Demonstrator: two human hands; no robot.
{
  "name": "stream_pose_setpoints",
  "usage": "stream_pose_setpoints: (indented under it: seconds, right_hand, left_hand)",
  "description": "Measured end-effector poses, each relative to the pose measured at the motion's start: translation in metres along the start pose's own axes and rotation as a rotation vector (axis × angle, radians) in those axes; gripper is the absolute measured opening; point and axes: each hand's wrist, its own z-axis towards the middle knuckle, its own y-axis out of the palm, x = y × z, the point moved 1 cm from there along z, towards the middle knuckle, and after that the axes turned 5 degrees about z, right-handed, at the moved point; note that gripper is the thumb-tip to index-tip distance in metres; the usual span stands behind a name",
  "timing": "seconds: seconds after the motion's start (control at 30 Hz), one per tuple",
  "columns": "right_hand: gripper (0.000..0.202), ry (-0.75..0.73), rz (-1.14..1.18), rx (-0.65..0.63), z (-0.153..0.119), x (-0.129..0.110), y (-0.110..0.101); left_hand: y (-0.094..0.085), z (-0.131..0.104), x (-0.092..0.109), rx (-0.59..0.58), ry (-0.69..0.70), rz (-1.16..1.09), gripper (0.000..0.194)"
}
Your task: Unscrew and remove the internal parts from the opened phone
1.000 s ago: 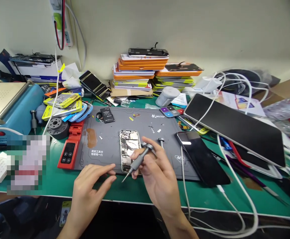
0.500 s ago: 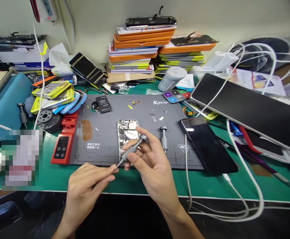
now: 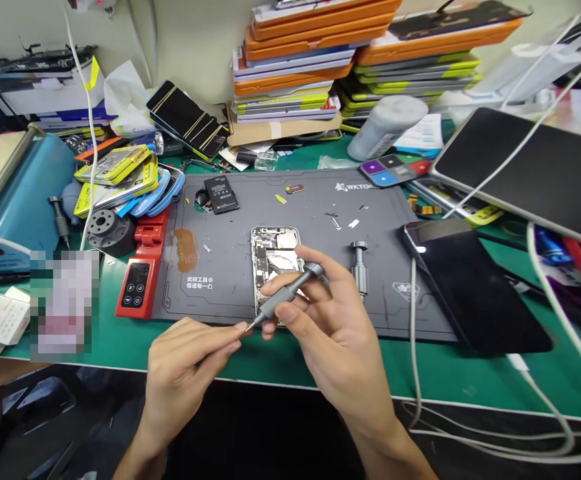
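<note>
Bench [image 3: 443, 373] by wall [image 3: 200, 37] bears mat [image 3: 320, 230] beneath opened phone [image 3: 270, 257].

Fairly bright, even light is falling on the gray mat [image 3: 230, 230], probably from overhead. Over its near edge, the screwdriver [image 3: 276, 303] is showing reasonably sharp. Right of the mat, a black phone [image 3: 480, 293] is catching white glare and wide-angle distortion is stretching the tablet [image 3: 530, 173]; left of it, pixelation is masking a patch [image 3: 65, 303].

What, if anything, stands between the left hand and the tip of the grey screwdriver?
Nothing visible: the left hand has its fingers at the tip of the grey screwdriver, which the right hand holds. Anything tiny there cannot be made out.
</note>
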Motion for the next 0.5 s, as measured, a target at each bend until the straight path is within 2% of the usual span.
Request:
stream_pose_setpoints:
  seconds: [0.5]
  right_hand:
    - [0.047, 0.058, 0.046, -0.001, 0.0008, -0.0037, 0.0005]
  left_hand:
    - [-0.0015, 0.0007, 0.0002, 0.012, 0.019, 0.003, 0.029]
